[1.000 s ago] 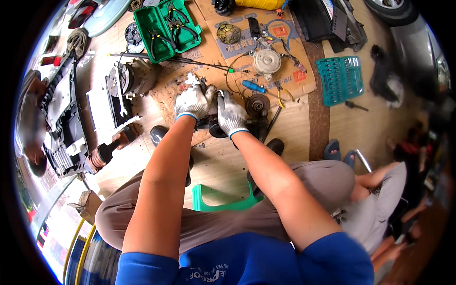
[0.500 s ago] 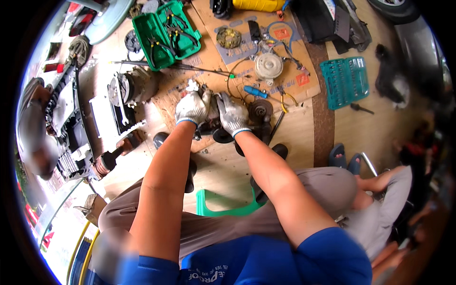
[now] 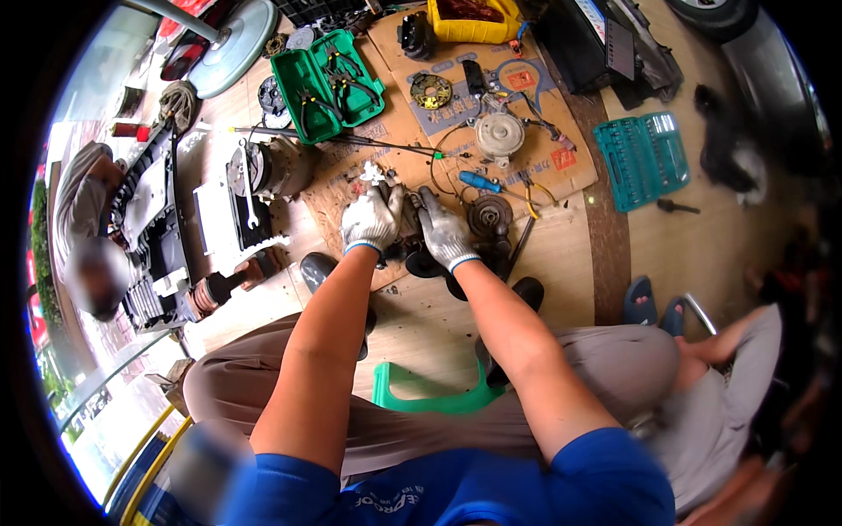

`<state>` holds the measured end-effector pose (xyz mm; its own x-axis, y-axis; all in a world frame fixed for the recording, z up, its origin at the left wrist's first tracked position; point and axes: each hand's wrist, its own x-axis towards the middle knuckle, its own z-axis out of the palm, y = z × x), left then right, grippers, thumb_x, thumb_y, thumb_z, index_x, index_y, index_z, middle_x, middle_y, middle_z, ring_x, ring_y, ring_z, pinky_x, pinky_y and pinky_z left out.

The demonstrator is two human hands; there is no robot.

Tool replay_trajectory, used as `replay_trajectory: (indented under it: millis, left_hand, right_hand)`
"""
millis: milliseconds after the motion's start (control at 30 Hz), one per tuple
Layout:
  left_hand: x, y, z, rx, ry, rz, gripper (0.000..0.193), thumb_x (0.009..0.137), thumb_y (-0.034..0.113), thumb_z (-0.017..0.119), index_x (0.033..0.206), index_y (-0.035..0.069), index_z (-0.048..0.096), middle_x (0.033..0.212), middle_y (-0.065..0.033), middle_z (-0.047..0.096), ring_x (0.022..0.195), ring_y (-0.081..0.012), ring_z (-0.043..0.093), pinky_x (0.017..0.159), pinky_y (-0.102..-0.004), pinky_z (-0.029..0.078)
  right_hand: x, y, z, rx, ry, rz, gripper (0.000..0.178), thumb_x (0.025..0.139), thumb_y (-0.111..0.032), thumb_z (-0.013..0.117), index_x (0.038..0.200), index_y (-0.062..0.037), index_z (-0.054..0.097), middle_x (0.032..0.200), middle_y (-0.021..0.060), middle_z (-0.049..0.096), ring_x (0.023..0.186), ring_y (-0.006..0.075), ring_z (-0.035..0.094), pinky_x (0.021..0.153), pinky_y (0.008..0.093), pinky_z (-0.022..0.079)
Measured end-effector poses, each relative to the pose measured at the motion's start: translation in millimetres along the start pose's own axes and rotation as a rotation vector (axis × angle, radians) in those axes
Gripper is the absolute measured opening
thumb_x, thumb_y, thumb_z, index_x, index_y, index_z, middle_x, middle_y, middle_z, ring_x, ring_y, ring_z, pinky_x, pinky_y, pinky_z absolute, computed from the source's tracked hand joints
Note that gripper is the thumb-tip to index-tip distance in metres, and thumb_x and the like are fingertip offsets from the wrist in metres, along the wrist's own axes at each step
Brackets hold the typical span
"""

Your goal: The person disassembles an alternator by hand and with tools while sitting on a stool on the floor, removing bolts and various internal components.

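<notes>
Both my hands wear white knit gloves with grey, soiled fingers. My left hand [image 3: 372, 217] is closed with its fingers curled against a dark, greasy metal part [image 3: 409, 224] between my hands. From the other side, my right hand [image 3: 445, 230] grips the same part, its fingers pressed together along it. The part's underside and my fingertips are mostly hidden. Just right of my right hand lies a round dark pulley [image 3: 489, 216]. A blue-handled screwdriver [image 3: 480, 181] and yellow-handled pliers [image 3: 531, 203] rest beyond it. A crumpled white scrap [image 3: 373, 172] sits ahead of my left hand.
Flattened cardboard [image 3: 561, 145] bears a round silvery motor housing [image 3: 500, 136] with wires. Around it are a green plier case [image 3: 323, 88], a teal socket case [image 3: 643, 160] and a yellow container [image 3: 474, 21]. At left, a wrench [image 3: 249, 188] lies over machine parts; other people sit on both sides.
My view has shifted slightly, so the whole scene sits lower and further right. Both hands stay at the metal part, with only slight finger movement.
</notes>
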<state>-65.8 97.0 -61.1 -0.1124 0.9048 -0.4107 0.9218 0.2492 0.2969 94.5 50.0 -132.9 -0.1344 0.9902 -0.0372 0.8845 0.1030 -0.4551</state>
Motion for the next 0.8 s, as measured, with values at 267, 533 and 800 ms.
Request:
replay_trajectory:
  millis: [267, 533, 800]
  left_hand:
    - [3.0, -13.4, -31.1, 0.141, -0.342, 0.208, 0.105, 0.083, 0.079, 0.050, 0.141, -0.007, 0.040, 0.116, -0.0304, 0.064, 0.108, -0.0413, 0.064, 0.092, -0.0478, 0.051]
    - [-33.6, -4.4, -38.4, 0.152, -0.145, 0.175, 0.117, 0.071, 0.066, 0.075, 0.154, 0.003, 0.022, 0.136, -0.0265, 0.054, 0.121, -0.0401, 0.057, 0.100, -0.0468, 0.047]
    - [-32.6, -7.6, -42.8, 0.111, -0.174, 0.142, 0.106, 0.067, 0.062, 0.079, 0.144, 0.003, 0.038, 0.137, -0.0198, 0.054, 0.127, -0.0347, 0.052, 0.104, -0.0511, 0.041]
  right_hand:
    - [0.9, 2.0, 5.0, 0.122, 0.175, 0.144, 0.039, 0.099, -0.028, 0.046, 0.134, -0.0151, 0.054, 0.095, 0.0198, 0.070, 0.080, 0.0387, 0.068, 0.070, 0.0508, 0.053]
    - [19.6, -2.9, -51.7, 0.260, -0.231, 0.205, 0.042, 0.099, -0.040, 0.042, 0.132, -0.0184, 0.057, 0.101, 0.0222, 0.070, 0.094, 0.0429, 0.066, 0.082, 0.0536, 0.051]
    - [38.9, -26.4, -59.1, -0.149, -0.473, 0.111, 0.031, 0.096, -0.027, 0.049, 0.106, -0.0074, 0.069, 0.103, 0.0204, 0.070, 0.095, 0.0395, 0.068, 0.081, 0.0495, 0.055]
